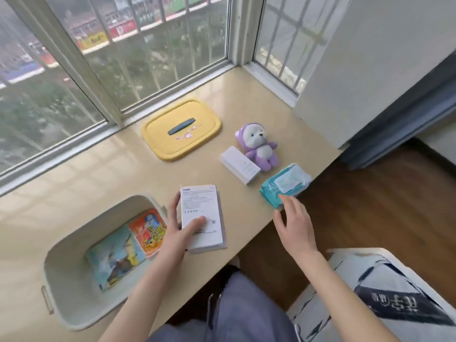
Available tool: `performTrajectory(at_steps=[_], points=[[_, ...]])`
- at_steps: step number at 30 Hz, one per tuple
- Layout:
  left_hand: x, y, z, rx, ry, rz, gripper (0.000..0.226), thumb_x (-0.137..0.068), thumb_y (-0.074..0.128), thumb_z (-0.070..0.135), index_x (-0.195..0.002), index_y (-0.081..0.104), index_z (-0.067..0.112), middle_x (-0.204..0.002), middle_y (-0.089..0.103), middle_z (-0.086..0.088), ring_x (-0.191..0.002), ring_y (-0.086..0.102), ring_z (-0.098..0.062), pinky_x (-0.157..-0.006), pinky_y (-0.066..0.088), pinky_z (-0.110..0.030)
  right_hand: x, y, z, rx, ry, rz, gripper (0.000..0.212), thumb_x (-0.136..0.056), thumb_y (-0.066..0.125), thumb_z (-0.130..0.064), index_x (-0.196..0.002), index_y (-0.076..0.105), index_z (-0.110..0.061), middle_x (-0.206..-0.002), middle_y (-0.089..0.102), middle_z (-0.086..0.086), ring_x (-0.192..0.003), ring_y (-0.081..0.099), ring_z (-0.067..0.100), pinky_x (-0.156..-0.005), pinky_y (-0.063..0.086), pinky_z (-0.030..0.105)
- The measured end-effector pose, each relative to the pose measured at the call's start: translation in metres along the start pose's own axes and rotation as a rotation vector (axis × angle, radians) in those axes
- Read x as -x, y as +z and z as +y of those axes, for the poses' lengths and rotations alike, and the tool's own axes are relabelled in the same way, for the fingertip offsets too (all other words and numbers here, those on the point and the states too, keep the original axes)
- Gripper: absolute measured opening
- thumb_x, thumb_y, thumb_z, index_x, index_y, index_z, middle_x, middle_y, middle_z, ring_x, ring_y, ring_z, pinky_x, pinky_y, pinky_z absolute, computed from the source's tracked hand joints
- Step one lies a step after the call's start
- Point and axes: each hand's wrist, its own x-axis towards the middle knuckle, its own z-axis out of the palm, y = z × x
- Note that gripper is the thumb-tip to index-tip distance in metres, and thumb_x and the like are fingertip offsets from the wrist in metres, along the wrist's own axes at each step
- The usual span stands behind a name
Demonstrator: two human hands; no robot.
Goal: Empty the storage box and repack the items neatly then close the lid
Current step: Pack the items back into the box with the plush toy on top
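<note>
The pale storage box (64, 255) stands open at the lower left of the sill, with a blue packet (116, 257) and an orange packet (149, 230) lying flat inside. Its yellow lid (181, 130) lies apart near the window. My left hand (180, 230) grips a flat white box (201, 215) just right of the storage box, thumb on top. My right hand (293, 215) hovers with spread fingers at the near end of a teal wipes pack (283, 185). A narrow white box (239, 165) and a purple plush bear (260, 146) lie further back.
The beige window sill (98, 174) ends at a front edge close to the wipes pack. Window frames run along the back and right. A white stool (385, 299) with a printed cover stands on the wooden floor at the lower right.
</note>
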Motion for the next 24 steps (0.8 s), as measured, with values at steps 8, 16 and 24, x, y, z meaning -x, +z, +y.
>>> performTrajectory(at_steps=[8,16,24], points=[[-0.105,0.082,-0.006,-0.062,-0.049,-0.081,0.074,-0.078,0.071,0.023,-0.134,0.037,0.057,-0.120,0.066,0.016,-0.107,0.067,-0.018,-0.084,0.056,-0.042,-0.062,0.045,0.096,-0.103,0.316,-0.071,0.060,-0.094,0.058,-0.041,-0.147,0.038,-0.019,-0.146,0.039,0.005,-0.130,0.042,0.017,-0.095,0.042,0.025],[-0.179,0.123,-0.054,-0.095,-0.114,-0.099,0.076,-0.079,0.069,0.021,-0.136,0.034,0.057,-0.118,0.069,0.011,-0.102,0.069,-0.019,-0.077,0.057,-0.039,-0.106,0.111,0.149,-0.370,0.642,-0.093,0.075,-0.091,0.055,-0.057,-0.151,0.013,-0.040,-0.144,0.030,0.005,-0.121,0.048,0.020,-0.091,0.050,0.032],[-0.189,0.132,-0.059,-0.120,-0.159,-0.108,0.075,-0.080,0.069,0.022,-0.136,0.033,0.058,-0.119,0.068,0.011,-0.103,0.068,-0.020,-0.078,0.055,-0.041,-0.129,0.127,0.138,-0.615,0.817,-0.063,0.100,-0.083,0.072,-0.050,-0.149,-0.002,-0.049,-0.135,0.033,0.008,-0.101,0.045,0.017,-0.070,0.042,0.019]])
